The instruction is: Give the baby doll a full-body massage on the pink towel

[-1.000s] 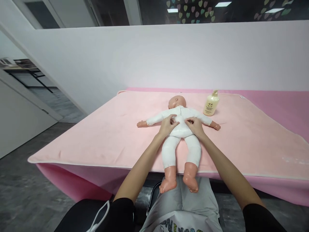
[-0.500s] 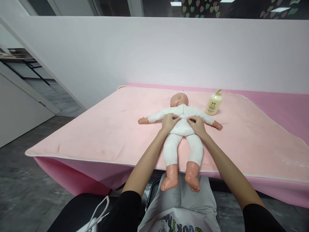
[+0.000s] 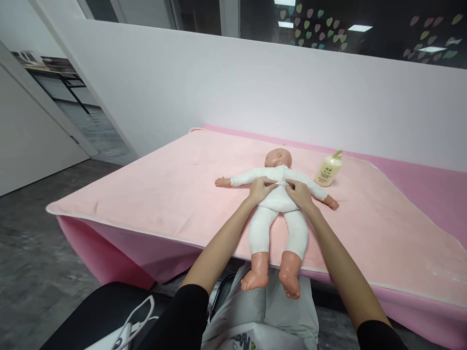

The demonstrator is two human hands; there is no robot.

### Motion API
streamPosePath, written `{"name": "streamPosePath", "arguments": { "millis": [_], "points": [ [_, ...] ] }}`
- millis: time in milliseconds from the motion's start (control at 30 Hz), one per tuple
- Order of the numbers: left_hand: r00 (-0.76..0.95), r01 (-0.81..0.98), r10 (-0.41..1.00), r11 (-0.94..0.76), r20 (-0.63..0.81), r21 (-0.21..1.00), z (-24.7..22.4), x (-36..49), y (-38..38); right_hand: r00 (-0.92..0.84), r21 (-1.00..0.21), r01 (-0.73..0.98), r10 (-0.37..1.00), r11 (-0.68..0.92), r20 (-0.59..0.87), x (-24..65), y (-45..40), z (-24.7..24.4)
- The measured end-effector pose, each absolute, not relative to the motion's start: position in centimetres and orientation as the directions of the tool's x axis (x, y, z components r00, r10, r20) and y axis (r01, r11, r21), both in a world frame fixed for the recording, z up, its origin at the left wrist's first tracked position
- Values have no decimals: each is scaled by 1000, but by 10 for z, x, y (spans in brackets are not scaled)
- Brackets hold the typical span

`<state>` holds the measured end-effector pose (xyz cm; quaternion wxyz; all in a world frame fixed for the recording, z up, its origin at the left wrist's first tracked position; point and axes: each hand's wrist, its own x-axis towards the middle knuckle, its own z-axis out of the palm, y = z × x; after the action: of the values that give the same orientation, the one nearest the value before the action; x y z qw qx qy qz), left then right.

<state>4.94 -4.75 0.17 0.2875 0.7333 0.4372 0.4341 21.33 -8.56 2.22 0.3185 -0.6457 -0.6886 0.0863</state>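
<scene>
A baby doll (image 3: 279, 198) with a white cloth body and skin-toned head, hands and feet lies on a pale pink blanket (image 3: 153, 187), head turned to the side and arms spread. It seems to lie back up. My left hand (image 3: 261, 190) rests on the left of its torso, thumb and fingers closed toward the middle. On the other side my right hand (image 3: 299, 192) mirrors it, fingertips pressed close to the centre seam. Both hands touch the white cloth; whether they pinch a fold is hard to see. The doll's feet hang past the table's front edge.
A pale yellow pump bottle (image 3: 328, 170) stands on the blanket beyond the doll's right-hand arm. Behind the table rises a white partition (image 3: 233, 82). A black chair seat (image 3: 105, 311) with a white device and cable (image 3: 133, 325) is at lower left.
My head view has tilted and shifted, so everything sits a little differently. Both hands stay on the doll, slightly higher on its torso, the right fingertips closer to the seam.
</scene>
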Motion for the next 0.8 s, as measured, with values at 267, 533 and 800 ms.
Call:
{"name": "streamPosePath", "arguments": {
  "millis": [267, 533, 800],
  "points": [
    [260, 423, 892, -449, 370, 787, 4, 49, -49, 122, -534, 845, 957, 38, 262, 210, -78, 29],
    [299, 499, 869, -494, 394, 711, 9, 47, -53, 187, -565, 825, 939, 10, 290, 211, -77, 20],
    [289, 750, 916, -398, 279, 528, 28, 54, -45, 191, -501, 865, 936, -19, 295, 209, -77, 20]
  ]
}}
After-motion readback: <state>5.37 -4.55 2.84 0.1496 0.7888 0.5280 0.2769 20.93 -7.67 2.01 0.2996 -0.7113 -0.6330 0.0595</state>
